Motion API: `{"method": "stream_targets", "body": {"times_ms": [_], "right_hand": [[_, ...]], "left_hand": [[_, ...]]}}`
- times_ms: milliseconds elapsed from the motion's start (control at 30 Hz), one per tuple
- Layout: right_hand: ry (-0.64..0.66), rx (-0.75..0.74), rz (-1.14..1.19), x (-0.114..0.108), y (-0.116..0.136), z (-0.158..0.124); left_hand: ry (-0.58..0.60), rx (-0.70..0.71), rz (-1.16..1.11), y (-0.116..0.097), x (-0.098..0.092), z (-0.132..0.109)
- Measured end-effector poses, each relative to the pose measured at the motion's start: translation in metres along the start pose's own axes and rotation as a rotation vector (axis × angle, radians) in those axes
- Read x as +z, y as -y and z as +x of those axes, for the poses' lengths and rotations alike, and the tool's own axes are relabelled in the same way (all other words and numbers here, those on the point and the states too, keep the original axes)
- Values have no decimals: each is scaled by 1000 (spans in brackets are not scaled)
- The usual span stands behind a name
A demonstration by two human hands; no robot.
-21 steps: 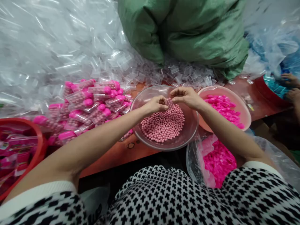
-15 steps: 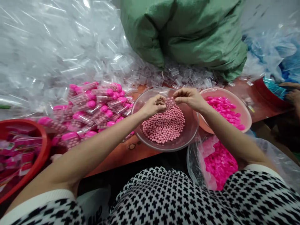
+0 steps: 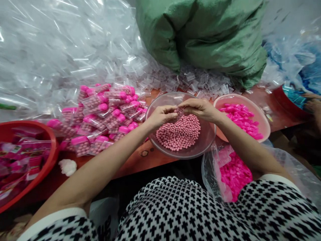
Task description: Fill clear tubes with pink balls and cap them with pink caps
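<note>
My left hand (image 3: 162,116) and my right hand (image 3: 199,108) meet over a clear bowl (image 3: 205,142) of small pink balls (image 3: 178,134). Between the fingertips of both hands sits a small clear tube (image 3: 179,111) filled with pink balls; both hands pinch it. To the right stands a pink bowl (image 3: 263,122) holding bright pink caps (image 3: 240,118). A heap of filled tubes with pink caps (image 3: 105,115) lies to the left of the clear bowl.
A big pile of empty clear tubes (image 3: 62,50) and a green sack (image 3: 208,36) fill the back. A red basin (image 3: 50,157) of packets is at the left, a plastic bag of pink caps (image 3: 234,174) by my lap. Another person's hand (image 3: 312,102) reaches in at the right edge.
My hands have drawn closer together around the tube, and the right hand's fingers now cover its end. The view has shifted slightly.
</note>
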State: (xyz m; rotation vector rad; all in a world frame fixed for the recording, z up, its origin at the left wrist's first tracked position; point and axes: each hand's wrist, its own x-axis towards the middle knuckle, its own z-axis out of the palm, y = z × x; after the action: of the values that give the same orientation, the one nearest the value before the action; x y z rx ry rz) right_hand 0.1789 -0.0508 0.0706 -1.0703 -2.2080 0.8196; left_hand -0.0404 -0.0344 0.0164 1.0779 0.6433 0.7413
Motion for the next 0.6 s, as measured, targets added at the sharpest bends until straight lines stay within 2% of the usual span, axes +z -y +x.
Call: {"method": "stream_targets", "body": {"times_ms": [233,433,600], "right_hand": [[108,107,148,2,-5,4],[156,98,94,8,-7,0],[72,90,-50,21,-6,-10]], "left_hand": [[-34,14,55,5,-6,1],[-100,10,252,0,-5,-2],[-132,-39,310,0,-2,-2]]}}
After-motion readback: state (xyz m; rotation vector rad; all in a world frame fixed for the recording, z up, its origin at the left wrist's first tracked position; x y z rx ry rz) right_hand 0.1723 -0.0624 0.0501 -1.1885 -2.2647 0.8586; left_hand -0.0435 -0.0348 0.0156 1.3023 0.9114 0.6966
